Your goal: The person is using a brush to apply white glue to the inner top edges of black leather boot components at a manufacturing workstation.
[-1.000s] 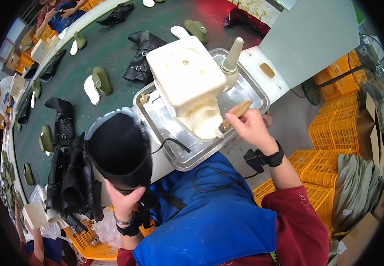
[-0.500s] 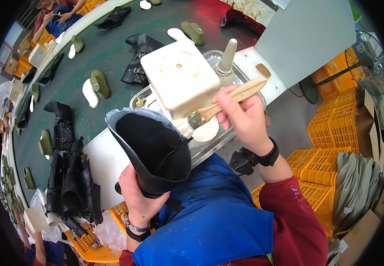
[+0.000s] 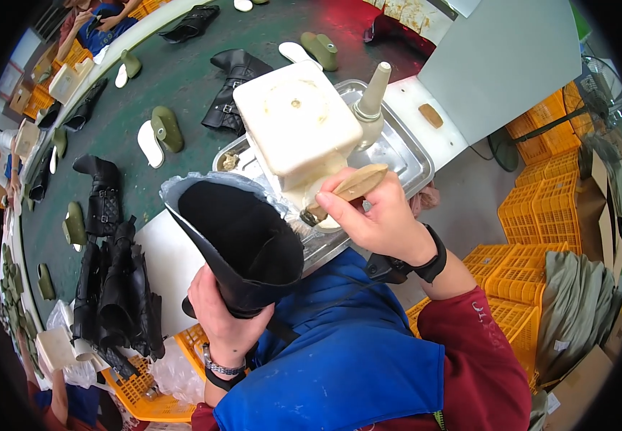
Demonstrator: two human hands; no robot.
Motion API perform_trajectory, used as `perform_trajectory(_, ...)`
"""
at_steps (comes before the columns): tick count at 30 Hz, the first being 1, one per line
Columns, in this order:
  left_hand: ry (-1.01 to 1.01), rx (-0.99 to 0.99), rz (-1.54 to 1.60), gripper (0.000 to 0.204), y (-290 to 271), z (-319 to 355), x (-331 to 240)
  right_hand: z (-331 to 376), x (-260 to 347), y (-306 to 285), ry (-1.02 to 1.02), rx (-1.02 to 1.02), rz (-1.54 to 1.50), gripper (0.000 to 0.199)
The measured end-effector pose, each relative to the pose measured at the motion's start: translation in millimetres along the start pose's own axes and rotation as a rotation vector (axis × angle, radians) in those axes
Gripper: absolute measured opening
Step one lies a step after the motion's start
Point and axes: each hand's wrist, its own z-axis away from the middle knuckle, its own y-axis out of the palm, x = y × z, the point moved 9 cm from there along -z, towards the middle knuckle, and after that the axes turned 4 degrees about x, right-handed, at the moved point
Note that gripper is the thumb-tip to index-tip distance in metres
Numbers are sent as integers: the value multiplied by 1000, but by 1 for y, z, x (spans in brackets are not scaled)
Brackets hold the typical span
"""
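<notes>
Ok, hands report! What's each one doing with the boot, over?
Left hand grips the black boot upper, opening up. Right hand holds wooden brush at its rim. Cream glue pot in metal tray close behind.

A brown cardboard box (image 3: 590, 384) stands open at the lower right, beside the stacked orange crates. Another flattened cardboard box (image 3: 607, 208) leans at the right edge, above grey-green folded material. No labels, signs or screens can be made out.
</notes>
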Motion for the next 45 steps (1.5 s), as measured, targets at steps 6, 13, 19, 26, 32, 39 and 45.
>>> perform_trajectory(6, -48, -20, -17, 84, -2, -1, 6, 2, -13, -9, 220, -92, -296, 11)
perform_trajectory(13, -97, -31, 129, 85, -2, 6, 14, 5, -33, 4, 250, -77, -350, 13)
perform_trajectory(19, -101, -26, 113, 86, 0, 4, 16, 3, -30, -14, 180, -196, -238, 14)
perform_trajectory(26, -29, -54, -49, 86, -4, 3, 10, 11, -28, 8, 374, -4, -476, 14)
perform_trajectory(32, -70, -55, 90, 89, -4, 7, 15, 7, -36, 5, 250, -101, -372, 15)
perform_trajectory(39, -90, -53, 90, 87, -6, 4, 18, 4, -30, -10, 173, -235, -352, 15)
perform_trajectory(45, -8, -75, -116, 82, -11, 0, 8, 5, -16, 17, 152, -9, -382, 9)
